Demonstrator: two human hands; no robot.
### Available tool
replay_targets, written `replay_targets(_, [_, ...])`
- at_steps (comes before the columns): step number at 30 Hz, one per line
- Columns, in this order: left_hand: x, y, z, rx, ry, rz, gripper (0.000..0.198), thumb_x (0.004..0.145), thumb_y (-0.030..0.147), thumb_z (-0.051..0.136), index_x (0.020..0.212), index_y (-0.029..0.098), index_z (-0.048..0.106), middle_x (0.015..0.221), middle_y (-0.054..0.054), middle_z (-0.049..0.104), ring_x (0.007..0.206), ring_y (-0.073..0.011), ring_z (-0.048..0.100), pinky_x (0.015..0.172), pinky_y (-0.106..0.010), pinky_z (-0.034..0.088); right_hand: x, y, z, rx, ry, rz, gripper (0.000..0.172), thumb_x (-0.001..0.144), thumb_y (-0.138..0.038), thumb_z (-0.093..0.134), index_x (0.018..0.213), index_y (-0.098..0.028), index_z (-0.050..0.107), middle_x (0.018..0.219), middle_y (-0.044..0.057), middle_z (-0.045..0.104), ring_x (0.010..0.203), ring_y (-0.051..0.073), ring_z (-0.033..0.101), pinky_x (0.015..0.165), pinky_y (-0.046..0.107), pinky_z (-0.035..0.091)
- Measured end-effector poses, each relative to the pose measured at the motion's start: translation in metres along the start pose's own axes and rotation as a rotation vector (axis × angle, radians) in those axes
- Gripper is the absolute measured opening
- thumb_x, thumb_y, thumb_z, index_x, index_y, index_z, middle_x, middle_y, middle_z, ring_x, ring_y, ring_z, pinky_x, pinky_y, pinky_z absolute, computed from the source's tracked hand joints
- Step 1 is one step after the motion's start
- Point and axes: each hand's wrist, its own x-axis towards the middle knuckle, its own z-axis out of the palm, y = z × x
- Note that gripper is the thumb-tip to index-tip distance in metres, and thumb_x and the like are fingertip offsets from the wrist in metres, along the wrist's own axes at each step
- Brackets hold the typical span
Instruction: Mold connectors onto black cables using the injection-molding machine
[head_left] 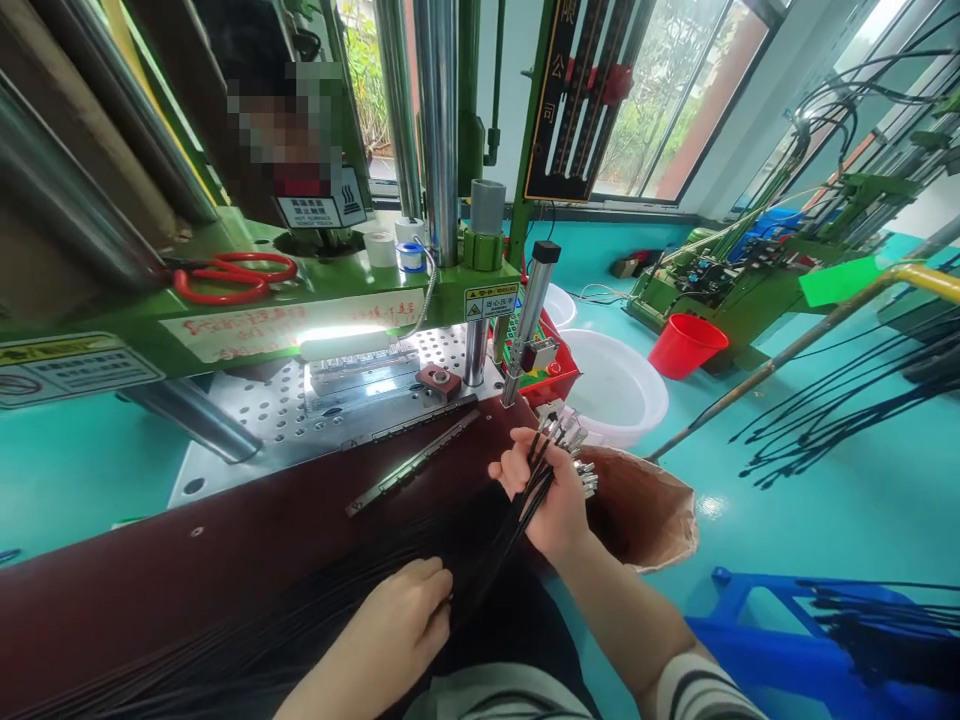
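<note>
My right hand is closed around a bundle of thin black cables, their metal connector ends fanning out above my fingers. The cables run down and left across the dark brown bench top into a big black mass. My left hand rests on that mass with its fingers curled and pinching some strands near the bench's front edge. Just behind my right hand stands the green moulding machine with its perforated steel plate and a long metal mould strip.
Red scissors and tape rolls lie on the machine's green ledge. A brown paper bag gapes open right of my hand. White basins, a red bucket and a blue frame with cables stand on the teal floor. A person stands behind the machine.
</note>
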Motion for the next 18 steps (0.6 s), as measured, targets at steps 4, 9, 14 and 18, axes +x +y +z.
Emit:
replay_targets(4, [0.001, -0.008, 0.000, -0.389, -0.043, 0.064, 0.014, 0.071, 0.008, 0.037, 0.071, 0.019, 0.046, 0.078, 0.000, 0.051, 0.071, -0.0123, 0.046, 0.066, -0.026, 0.036, 0.002, 0.005, 0.015, -0.033, -0.070, -0.038, 0.028, 0.083, -0.040, 0.049, 0.081, -0.017, 0.063, 0.050, -0.006, 0.033, 0.047, 0.008, 0.032, 0.051, 0.024, 0.040])
replay_targets(9, [0.021, 0.011, 0.002, -1.133, -0.040, 0.257, 0.053, 0.067, 0.014, 0.058, 0.115, 0.023, 0.036, 0.100, -0.004, 0.052, 0.090, -0.0155, 0.050, 0.080, -0.031, 0.040, 0.009, 0.018, 0.033, -0.161, -0.036, -0.097, 0.031, 0.079, -0.046, 0.054, 0.068, -0.017, 0.057, 0.053, -0.006, 0.033, 0.047, 0.008, 0.033, 0.051, 0.026, 0.040])
replay_targets(14, [0.052, 0.034, -0.002, -1.305, 0.275, 0.060, 0.025, 0.079, 0.039, 0.051, 0.091, 0.021, 0.040, 0.055, 0.009, 0.037, 0.040, -0.0031, 0.028, 0.039, -0.017, 0.024, 0.028, 0.021, 0.037, -0.288, 0.021, -0.105, 0.028, 0.082, -0.036, 0.052, 0.062, -0.017, 0.054, 0.050, -0.004, 0.042, 0.048, 0.009, 0.043, 0.063, 0.029, 0.045])
replay_targets(18, [0.061, 0.030, 0.009, -1.459, 0.167, -0.006, 0.030, 0.082, 0.049, 0.042, 0.080, 0.019, 0.041, 0.049, 0.010, 0.028, 0.037, -0.0028, 0.018, 0.034, -0.017, 0.013, 0.049, -0.004, 0.030, -0.338, -0.074, 0.006, 0.020, 0.077, -0.029, 0.056, 0.094, -0.019, 0.059, 0.079, 0.002, 0.062, 0.065, 0.015, 0.059, 0.066, 0.032, 0.049])
